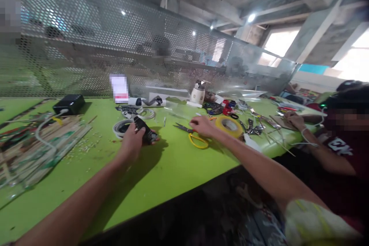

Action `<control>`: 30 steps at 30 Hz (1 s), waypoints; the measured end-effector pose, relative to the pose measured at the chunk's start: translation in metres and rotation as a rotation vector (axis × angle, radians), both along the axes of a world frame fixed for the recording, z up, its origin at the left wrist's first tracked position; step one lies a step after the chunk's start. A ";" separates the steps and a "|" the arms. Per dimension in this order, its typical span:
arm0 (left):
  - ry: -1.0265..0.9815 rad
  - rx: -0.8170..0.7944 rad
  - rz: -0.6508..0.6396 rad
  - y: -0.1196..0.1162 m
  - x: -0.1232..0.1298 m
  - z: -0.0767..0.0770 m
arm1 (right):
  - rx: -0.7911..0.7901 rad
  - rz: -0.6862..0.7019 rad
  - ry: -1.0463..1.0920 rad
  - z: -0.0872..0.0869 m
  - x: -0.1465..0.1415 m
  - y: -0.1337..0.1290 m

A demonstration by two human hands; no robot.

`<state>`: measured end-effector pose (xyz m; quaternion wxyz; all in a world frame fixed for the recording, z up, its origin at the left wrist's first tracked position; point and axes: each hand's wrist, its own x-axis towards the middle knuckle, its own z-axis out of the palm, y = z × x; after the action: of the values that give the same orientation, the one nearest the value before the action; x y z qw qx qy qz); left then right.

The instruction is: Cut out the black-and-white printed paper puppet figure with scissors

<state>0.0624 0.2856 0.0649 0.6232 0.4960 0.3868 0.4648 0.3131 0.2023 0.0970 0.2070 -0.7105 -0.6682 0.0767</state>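
My left hand (132,136) is closed around a dark, black-and-grey printed object (146,131), held just above the green table; its exact kind is not clear. Beside that hand lies a coil of white cable (117,128). My right hand (203,125) reaches over the scissors (198,141), which have yellow handles and dark blades pointing left. Its fingers are curled together by the scissors' pivot, and part of one handle is hidden beneath the hand. Whether they grip anything cannot be seen. Right behind my right wrist lies a roll of yellow tape (229,126).
Thin wooden strips (37,150) and a black box (69,103) with a white cable lie at left. A white bottle (197,92) stands at the back before a perforated metal screen (115,46). Another person's hand (294,119) works at right among scattered tools.
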 end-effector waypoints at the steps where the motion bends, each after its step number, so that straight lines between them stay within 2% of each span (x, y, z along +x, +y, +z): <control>1: -0.002 0.000 0.011 0.001 0.000 0.000 | -0.002 -0.030 -0.059 -0.003 0.013 -0.009; 3: -0.005 0.000 0.028 0.002 -0.001 0.000 | -0.034 -0.021 -0.155 -0.013 0.031 -0.027; 6: -0.001 0.019 0.033 0.002 0.000 -0.002 | -0.061 0.044 -0.246 -0.032 0.034 -0.044; 8: 0.008 0.040 0.017 0.002 0.000 -0.003 | -0.038 0.036 -0.276 -0.043 0.027 -0.047; 11: 0.030 0.068 -0.026 0.002 -0.001 -0.006 | 0.005 -0.003 -0.284 -0.052 0.017 -0.037; 17: 0.094 0.069 -0.045 0.005 -0.002 -0.007 | 0.028 0.058 -0.245 -0.053 0.011 -0.001; 22: 0.142 0.013 -0.011 0.007 -0.001 -0.010 | 0.048 0.026 -0.193 -0.055 0.015 0.015; 26: 0.126 0.002 0.053 0.011 -0.002 -0.011 | 0.064 -0.092 -0.147 -0.047 0.033 0.026; 30: 0.089 0.023 0.088 0.015 -0.004 -0.012 | 0.058 -0.301 -0.132 -0.027 0.061 0.050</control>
<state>0.0588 0.3003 0.0531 0.5786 0.5059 0.4303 0.4735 0.3743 0.2520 0.0696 0.1925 -0.7999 -0.5681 -0.0214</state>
